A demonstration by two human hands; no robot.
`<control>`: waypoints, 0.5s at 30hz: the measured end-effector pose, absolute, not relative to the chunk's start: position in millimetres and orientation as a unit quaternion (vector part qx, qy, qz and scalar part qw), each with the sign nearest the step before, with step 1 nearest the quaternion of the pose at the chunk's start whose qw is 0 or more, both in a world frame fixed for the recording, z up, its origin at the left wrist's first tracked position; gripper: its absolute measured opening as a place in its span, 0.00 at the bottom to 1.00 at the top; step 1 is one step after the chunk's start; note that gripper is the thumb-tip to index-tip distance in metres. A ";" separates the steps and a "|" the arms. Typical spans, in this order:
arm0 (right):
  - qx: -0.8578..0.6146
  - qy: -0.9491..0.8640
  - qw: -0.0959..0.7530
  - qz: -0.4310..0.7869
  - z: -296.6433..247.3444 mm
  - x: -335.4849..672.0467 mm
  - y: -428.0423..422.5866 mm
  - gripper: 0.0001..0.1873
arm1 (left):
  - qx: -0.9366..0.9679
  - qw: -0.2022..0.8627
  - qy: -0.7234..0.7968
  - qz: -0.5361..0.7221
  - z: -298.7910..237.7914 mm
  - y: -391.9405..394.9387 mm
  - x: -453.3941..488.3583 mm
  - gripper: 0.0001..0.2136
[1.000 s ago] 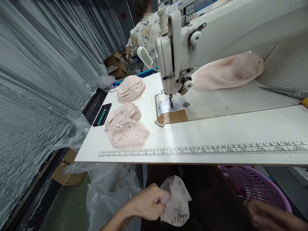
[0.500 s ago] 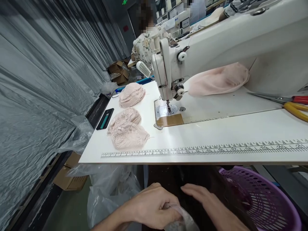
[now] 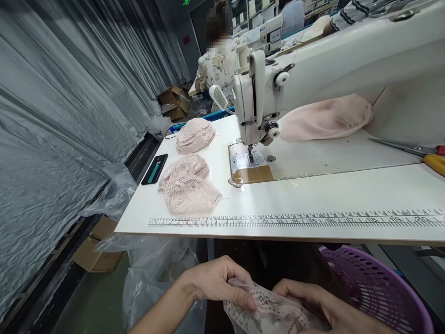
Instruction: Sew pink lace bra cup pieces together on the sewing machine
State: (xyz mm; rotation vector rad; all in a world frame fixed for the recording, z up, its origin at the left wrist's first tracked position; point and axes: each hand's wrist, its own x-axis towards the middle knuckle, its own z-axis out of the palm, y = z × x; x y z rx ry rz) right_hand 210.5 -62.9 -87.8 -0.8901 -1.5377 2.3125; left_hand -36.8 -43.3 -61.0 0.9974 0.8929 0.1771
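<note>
Below the table's front edge, my left hand [image 3: 217, 283] and my right hand [image 3: 313, 304] both grip a pale pink lace piece [image 3: 267, 313] in my lap. The left hand's fingers curl over its top left edge; the right hand holds its right side. On the white table [image 3: 313, 195] lie two piles of pink lace pieces, one near [image 3: 189, 185] and one farther back [image 3: 194, 134]. The white sewing machine [image 3: 264, 97] stands behind them, with its needle over the metal plate [image 3: 245, 162].
A black phone [image 3: 155, 169] lies at the table's left edge. Pink fabric [image 3: 325, 118] is bunched under the machine arm. Scissors [image 3: 413, 150] lie far right. A purple basket [image 3: 375, 287] sits at lower right, plastic bags [image 3: 153, 269] at lower left. A person sits at the back.
My right hand came in from the right and took hold of the lace piece. The piece is now spread between both hands. The view tilted slightly.
</note>
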 end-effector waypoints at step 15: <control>-0.283 -0.492 0.095 0.818 -90.3 197.8 -38.6 0.29 | 0.362 0.819 0.412 0.168 -84.2 -49.2 -38.2 0.24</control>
